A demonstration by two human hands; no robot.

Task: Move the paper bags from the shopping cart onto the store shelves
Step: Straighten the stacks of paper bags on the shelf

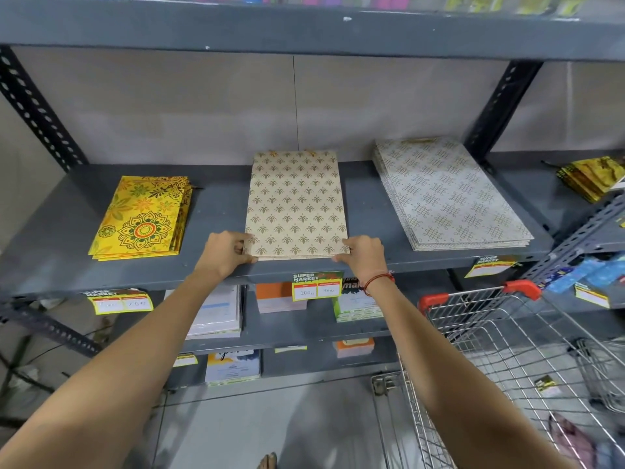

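A stack of beige paper bags with a gold leaf pattern [296,204] lies flat in the middle of the grey shelf [220,211]. My left hand [226,249] grips its near left corner and my right hand [363,253] grips its near right corner. A stack of yellow floral paper bags [142,218] lies to the left on the same shelf. On the right lies a stack of white bags with a knot pattern [449,194]. The wire shopping cart [500,336] stands at the lower right, with no paper bags visible in it.
Price tags [317,286] hang on the shelf's front edge. Lower shelves hold paper packs and cards [216,313]. More yellow bags [588,179] sit on the adjoining shelf at right. A slotted upright [500,106] divides the bays. A pink cloth [571,438] and small packet lie in the cart.
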